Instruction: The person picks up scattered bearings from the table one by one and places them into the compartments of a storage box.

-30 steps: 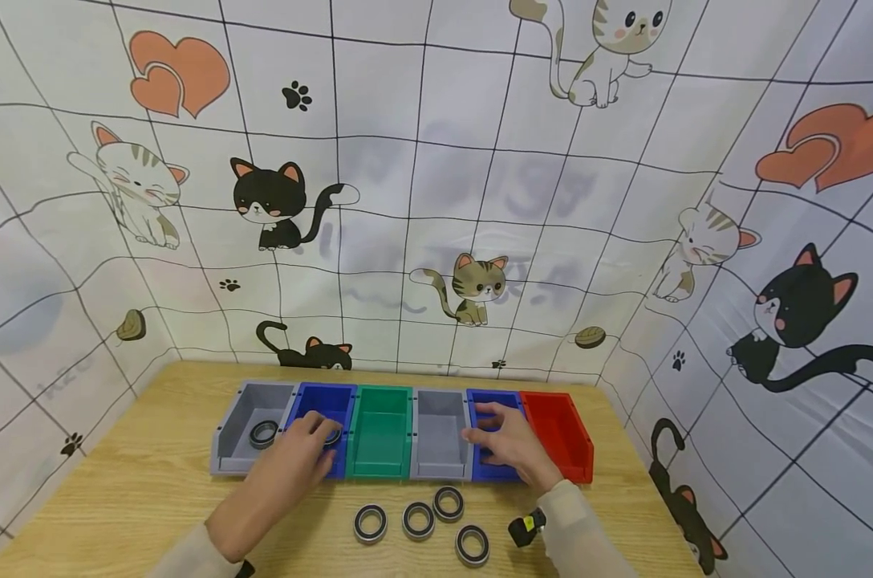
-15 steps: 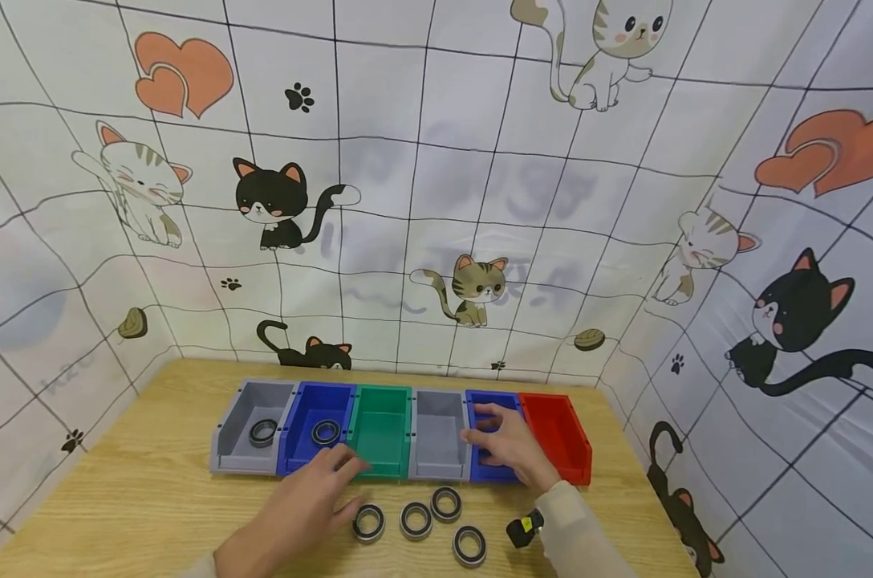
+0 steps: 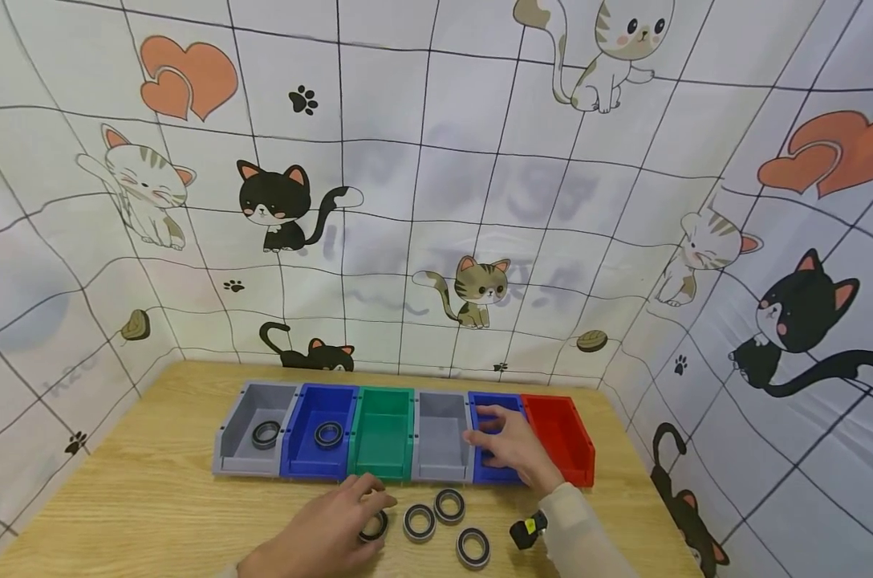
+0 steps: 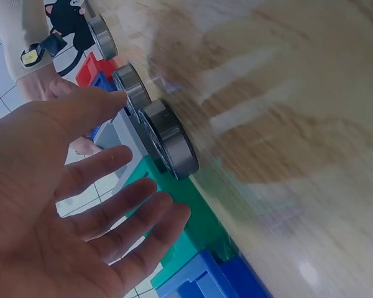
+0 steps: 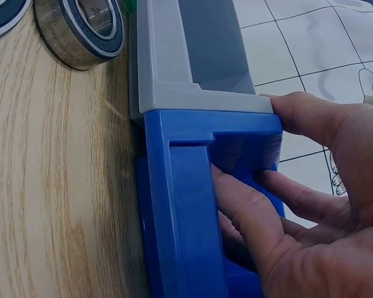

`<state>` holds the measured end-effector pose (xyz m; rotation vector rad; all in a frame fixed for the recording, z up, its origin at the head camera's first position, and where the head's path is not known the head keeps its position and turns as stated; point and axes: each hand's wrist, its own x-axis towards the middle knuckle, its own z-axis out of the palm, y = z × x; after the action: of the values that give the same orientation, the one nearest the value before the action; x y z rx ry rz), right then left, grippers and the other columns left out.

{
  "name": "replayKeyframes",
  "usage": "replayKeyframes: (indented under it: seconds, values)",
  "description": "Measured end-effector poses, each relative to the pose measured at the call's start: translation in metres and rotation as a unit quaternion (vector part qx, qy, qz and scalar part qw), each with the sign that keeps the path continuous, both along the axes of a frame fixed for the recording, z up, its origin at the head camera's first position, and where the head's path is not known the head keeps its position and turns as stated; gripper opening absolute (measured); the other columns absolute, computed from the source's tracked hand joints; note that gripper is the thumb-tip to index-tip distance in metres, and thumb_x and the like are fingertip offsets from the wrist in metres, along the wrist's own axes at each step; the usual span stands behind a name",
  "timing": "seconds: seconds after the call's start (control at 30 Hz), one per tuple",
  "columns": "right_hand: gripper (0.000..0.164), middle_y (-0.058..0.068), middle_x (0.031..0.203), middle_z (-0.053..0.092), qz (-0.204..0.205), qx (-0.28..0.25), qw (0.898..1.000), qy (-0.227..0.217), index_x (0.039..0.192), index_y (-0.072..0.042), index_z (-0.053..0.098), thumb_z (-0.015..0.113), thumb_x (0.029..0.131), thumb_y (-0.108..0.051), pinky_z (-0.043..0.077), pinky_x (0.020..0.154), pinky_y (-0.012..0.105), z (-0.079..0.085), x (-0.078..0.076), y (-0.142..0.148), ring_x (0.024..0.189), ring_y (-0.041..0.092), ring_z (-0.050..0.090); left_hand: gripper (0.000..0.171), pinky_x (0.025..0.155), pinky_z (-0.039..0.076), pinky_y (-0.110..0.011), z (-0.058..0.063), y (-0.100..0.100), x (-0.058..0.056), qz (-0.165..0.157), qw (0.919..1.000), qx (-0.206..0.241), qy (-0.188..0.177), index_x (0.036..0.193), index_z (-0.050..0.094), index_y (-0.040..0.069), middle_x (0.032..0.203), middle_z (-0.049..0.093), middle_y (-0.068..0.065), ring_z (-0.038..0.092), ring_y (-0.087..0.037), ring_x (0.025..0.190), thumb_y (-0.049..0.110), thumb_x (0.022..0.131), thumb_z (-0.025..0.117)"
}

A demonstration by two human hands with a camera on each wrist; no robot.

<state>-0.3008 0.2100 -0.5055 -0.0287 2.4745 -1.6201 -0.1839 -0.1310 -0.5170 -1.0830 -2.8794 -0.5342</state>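
My left hand (image 3: 331, 522) is low over the leftmost of several ball bearings on the table. Its thumb and fingers are spread around that bearing (image 3: 383, 527), partly covering it. In the left wrist view the fingers are relaxed and apart, with the thumb tip close to the bearings (image 4: 174, 139). My right hand (image 3: 512, 445) rests at the right-hand blue bin (image 5: 186, 211). One fingertip lies at the rim between it and the grey bin (image 5: 168, 62); other fingers reach inside the blue bin, with no object showing between them.
A row of joined bins spans the table's back: grey, blue, green (image 3: 382, 433), grey, blue, red (image 3: 559, 433). One bearing (image 3: 266, 434) lies in the left grey bin, another (image 3: 328, 435) in the left blue one. Other bearings (image 3: 473, 548) lie in front. Cat-print curtain (image 3: 379, 265) surrounds the table.
My left hand has left the left blue bin, where a bearing now shows, and moved toward me and right to the leftmost table bearing. My right hand stays put.
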Motion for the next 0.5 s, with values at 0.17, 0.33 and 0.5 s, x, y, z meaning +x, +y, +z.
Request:
replayKeyframes:
  seconds: [0.17,0.33,0.5]
  values:
    - [0.074,0.029,0.151,0.071,0.002,-0.003,1.0,-0.001,0.165,-0.003,0.062,0.094,0.101,-0.023,0.075,0.092,0.06,-0.0017,0.0006,0.0017,0.111,0.032,0.085,0.048,0.101,0.071,-0.039,-0.0023,0.0021,-0.0036,-0.009,0.9989,-0.01,-0.045,0.146,0.078,0.02,0.147,0.072,-0.002,0.073,-0.024,0.131,0.031,0.102,0.091]
    - [0.074,0.028,0.15,0.072,0.003,-0.003,1.0,0.001,0.165,-0.004,0.063,0.094,0.101,-0.024,0.075,0.092,0.06,-0.0016,0.0,0.0014,0.111,0.032,0.085,0.043,0.098,0.07,-0.036,-0.0013,0.003,-0.0062,-0.024,0.9986,-0.009,-0.047,0.141,0.08,0.02,0.143,0.073,-0.001,0.073,-0.022,0.128,0.023,0.1,0.093]
    - [0.074,0.027,0.151,0.072,0.002,-0.002,1.0,0.001,0.165,-0.003,0.062,0.094,0.101,-0.023,0.075,0.092,0.059,-0.0015,0.0006,0.0015,0.111,0.032,0.085,0.037,0.096,0.068,-0.031,-0.0018,0.0025,-0.0068,-0.037,0.9987,-0.008,-0.032,0.133,0.083,0.019,0.132,0.074,0.002,0.072,-0.014,0.119,0.019,0.098,0.095]
